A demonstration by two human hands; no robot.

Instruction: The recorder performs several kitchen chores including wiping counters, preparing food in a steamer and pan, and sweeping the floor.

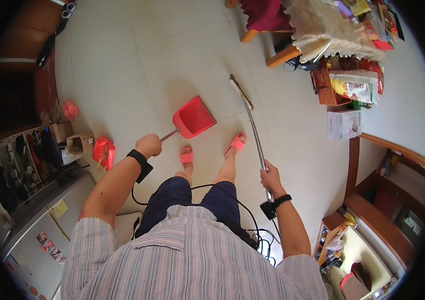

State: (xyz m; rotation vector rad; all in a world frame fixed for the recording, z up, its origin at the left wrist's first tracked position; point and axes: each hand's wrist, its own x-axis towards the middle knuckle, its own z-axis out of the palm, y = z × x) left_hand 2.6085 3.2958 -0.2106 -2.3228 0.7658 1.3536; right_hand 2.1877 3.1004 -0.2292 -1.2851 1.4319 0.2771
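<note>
My left hand grips the handle of a red dustpan, whose pan is in front of my feet with its wide edge facing the upper right. My right hand is closed around the metal handle of a broom. The broom's narrow head is at floor level, right of the dustpan and apart from it. Between the two tools the pale tiled floor shows. A black band with a small box sits on each wrist.
My feet wear pink slippers. Black cables hang by my legs. To the left are a red bag, a cardboard box and a refrigerator. A covered table, a stool and boxes stand at the upper right.
</note>
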